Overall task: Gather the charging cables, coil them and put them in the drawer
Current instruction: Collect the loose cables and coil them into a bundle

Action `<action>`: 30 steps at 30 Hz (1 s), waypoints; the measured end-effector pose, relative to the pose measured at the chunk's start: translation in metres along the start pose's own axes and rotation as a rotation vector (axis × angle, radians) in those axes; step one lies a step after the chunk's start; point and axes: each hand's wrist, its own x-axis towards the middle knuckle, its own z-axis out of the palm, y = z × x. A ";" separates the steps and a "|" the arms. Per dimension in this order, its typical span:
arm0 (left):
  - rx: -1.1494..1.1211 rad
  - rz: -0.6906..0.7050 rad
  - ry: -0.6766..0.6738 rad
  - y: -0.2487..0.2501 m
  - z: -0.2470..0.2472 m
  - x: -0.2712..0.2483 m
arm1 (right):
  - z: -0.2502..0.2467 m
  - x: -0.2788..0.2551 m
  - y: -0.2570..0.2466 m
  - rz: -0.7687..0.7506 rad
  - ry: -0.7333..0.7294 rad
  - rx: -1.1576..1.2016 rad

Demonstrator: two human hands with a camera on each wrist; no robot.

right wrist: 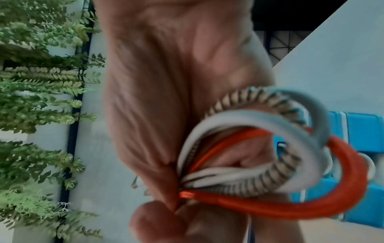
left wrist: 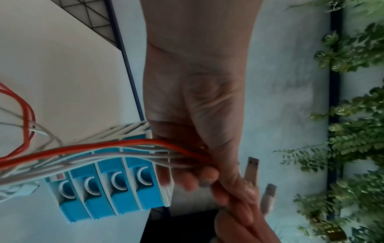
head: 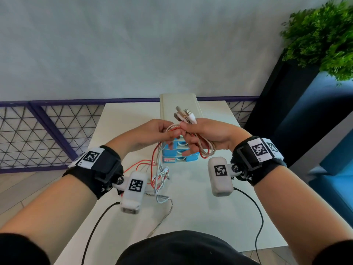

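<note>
Both hands are raised above the white table (head: pixel 210 217), holding one bundle of charging cables (head: pixel 172 130) in red, white and braided sleeves. My right hand (head: pixel 202 131) grips the bundle below its USB plugs (head: pixel 184 114), which stick up past the fingers; a loop of cables (right wrist: pixel 270 156) hangs under its palm. My left hand (head: pixel 162 132) pinches the same cables (left wrist: pixel 145 152) right beside it. The loose tails (head: pixel 158 175) trail down onto the table. A small blue-and-white drawer unit (head: pixel 179 155) with several shut drawers (left wrist: pixel 112 180) stands behind the hands.
A cream box (head: pixel 179 104) stands behind the drawer unit. A braided cable end (head: pixel 162 217) lies toward the table's near edge. A purple mesh railing (head: pixel 47 131) runs behind the table, and a black planter with green foliage (head: pixel 321 35) stands at right.
</note>
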 end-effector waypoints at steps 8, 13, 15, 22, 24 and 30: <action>-0.245 -0.271 -0.300 -0.013 -0.002 -0.008 | -0.019 -0.003 0.012 -0.049 0.191 -0.227; -0.503 -0.321 -0.274 -0.014 0.003 -0.011 | -0.027 0.004 0.022 -0.113 0.351 -0.221; -0.454 -0.315 -0.225 -0.012 0.006 -0.013 | -0.027 0.009 0.024 -0.131 0.381 -0.200; 0.348 -0.159 0.333 -0.007 0.038 0.004 | -0.019 0.030 0.023 -0.151 0.533 0.104; 0.690 -0.155 0.455 -0.006 0.052 0.005 | -0.017 0.035 0.021 -0.155 0.502 0.172; 1.096 -0.170 0.532 0.010 0.074 0.002 | -0.010 0.043 0.022 -0.135 0.517 0.098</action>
